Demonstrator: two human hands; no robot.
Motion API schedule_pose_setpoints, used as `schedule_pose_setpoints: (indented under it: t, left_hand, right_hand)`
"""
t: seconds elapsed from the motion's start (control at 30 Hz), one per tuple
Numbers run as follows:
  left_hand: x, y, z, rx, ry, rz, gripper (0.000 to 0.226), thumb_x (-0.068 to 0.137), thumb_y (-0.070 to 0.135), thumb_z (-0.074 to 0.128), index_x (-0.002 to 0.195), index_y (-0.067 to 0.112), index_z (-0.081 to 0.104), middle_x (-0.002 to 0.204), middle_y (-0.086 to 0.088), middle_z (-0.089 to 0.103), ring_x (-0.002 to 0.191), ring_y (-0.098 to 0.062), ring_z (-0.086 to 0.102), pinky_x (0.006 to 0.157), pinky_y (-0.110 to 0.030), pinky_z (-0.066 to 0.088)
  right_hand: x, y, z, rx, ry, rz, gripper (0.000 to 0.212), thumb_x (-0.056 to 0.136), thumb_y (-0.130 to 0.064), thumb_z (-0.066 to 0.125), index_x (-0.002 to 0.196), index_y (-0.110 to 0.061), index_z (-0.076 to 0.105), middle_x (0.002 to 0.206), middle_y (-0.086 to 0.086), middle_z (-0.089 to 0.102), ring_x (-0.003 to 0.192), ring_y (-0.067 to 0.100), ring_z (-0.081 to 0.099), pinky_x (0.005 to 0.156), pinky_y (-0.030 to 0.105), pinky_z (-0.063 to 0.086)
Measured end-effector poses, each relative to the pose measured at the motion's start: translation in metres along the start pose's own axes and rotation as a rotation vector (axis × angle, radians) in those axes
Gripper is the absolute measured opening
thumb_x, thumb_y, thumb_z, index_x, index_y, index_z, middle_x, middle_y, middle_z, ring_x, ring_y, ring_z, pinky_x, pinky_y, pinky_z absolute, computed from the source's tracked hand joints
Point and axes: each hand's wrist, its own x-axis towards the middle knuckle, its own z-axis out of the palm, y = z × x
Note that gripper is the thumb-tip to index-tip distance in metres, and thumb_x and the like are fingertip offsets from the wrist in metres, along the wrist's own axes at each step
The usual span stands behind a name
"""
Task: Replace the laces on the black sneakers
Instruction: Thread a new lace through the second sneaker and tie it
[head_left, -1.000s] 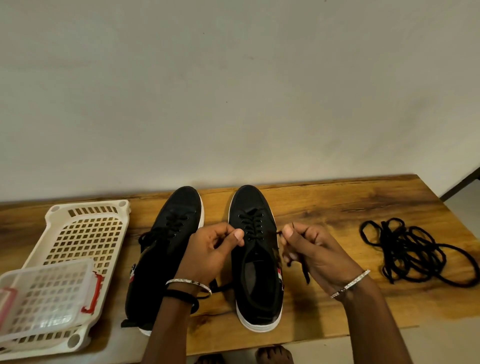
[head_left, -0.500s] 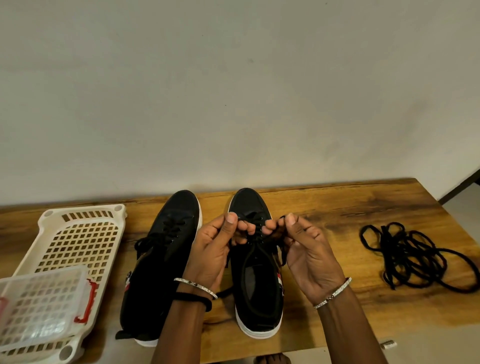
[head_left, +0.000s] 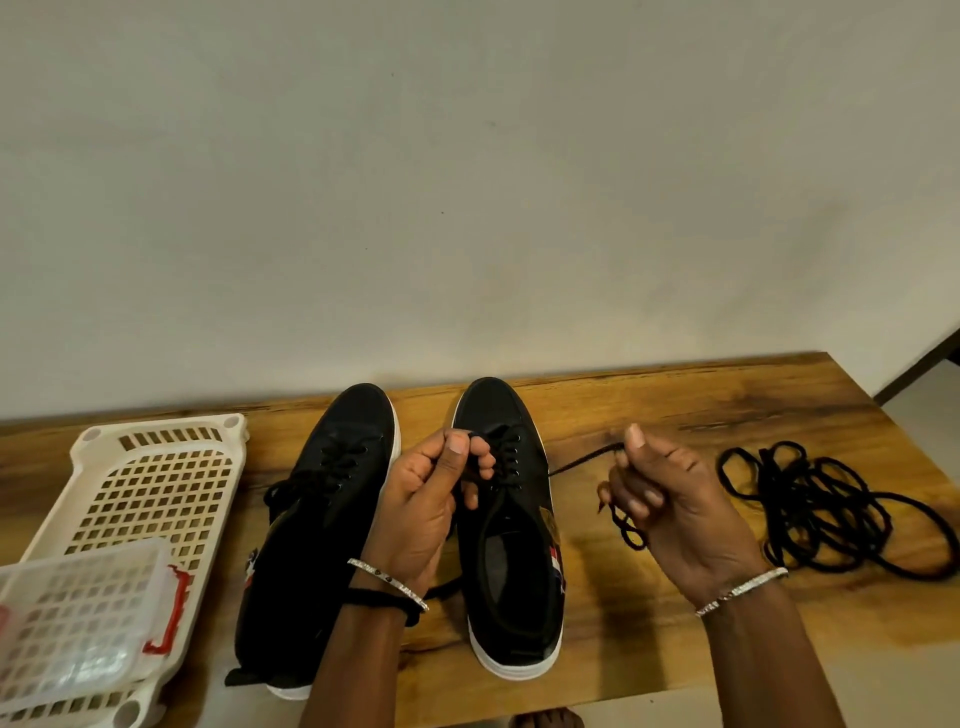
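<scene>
Seen from the head camera, two black sneakers stand side by side on the wooden desk, toes to the wall. The work is on the sneaker on the right.

The left hand sits right over its lace holes. Its grip is pressed together, with thumb and fingers pinching a bit of the lace at the top of the tongue. The right hand is out to the side, apart from the shoe. Its grip is closed round the same lace, and small loops of it hang under the fingers.

What matters is the line of the lace. It comes out at the shoe's right edge and runs sideways, a little up, to the right hand. So the right hand is nearer the loose end, and the left hand is nearer the holes. I think the next pull must go along that line, out to the right, while the left hand steadies the shoe. I cannot tell if the lace is going out or in.

The other sneaker lies to the left, laced. A pile of black laces lies to the right of the right hand.
</scene>
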Motion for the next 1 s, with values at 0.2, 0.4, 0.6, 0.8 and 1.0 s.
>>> schedule_pose_setpoints:
  t: [0.2,0.4,0.6,0.8,1.0]
  left_hand:
    - [0.001,-0.001,0.001,-0.020,0.007,-0.003,0.024,0.094,0.026,0.052,0.091,0.009,0.069,0.083,-0.004,0.065,0.077,-0.013,0.058,0.061,-0.023,0.044]
    - [0.001,-0.002,0.000,-0.015,0.006,-0.004,0.024,0.094,0.026,0.053,0.089,0.013,0.073,0.084,-0.005,0.066,0.079,-0.014,0.058,0.063,-0.024,0.045]
    - [0.002,-0.003,-0.001,-0.034,0.011,-0.010,0.024,0.094,0.026,0.053,0.089,0.013,0.073,0.084,-0.005,0.066,0.078,-0.014,0.058,0.063,-0.023,0.046]
    - [0.003,-0.004,-0.002,-0.052,0.007,-0.006,0.024,0.093,0.024,0.053,0.092,0.007,0.070,0.083,-0.006,0.066,0.078,-0.014,0.058,0.066,-0.023,0.049]
    - [0.003,-0.006,-0.004,-0.014,-0.005,-0.011,0.025,0.096,0.026,0.052,0.087,0.009,0.067,0.077,-0.003,0.060,0.073,-0.012,0.054,0.062,-0.022,0.046]
  right_hand:
    - [0.005,0.007,-0.006,-0.453,0.093,-0.073,0.025,0.084,-0.027,0.069,0.073,-0.004,0.071,0.074,0.003,0.073,0.076,0.009,0.068,0.070,0.015,0.050]
    - [0.010,0.021,-0.007,-0.793,0.057,0.020,0.040,0.082,-0.013,0.082,0.115,-0.024,0.064,0.105,-0.003,0.070,0.096,0.017,0.069,0.082,0.033,0.057]
    - [0.009,0.023,0.003,-0.794,-0.255,-0.074,0.037,0.081,-0.013,0.082,0.113,-0.031,0.074,0.113,-0.013,0.073,0.106,0.001,0.064,0.085,0.015,0.047]
    - [0.011,0.027,0.003,-0.817,-0.268,-0.077,0.008,0.089,-0.013,0.075,0.082,-0.017,0.075,0.078,0.000,0.074,0.075,0.016,0.069,0.075,0.035,0.056]
    - [0.000,0.014,0.005,-0.591,-0.493,0.210,0.022,0.099,-0.017,0.061,0.081,-0.006,0.068,0.065,-0.007,0.065,0.060,0.001,0.056,0.061,0.013,0.041]
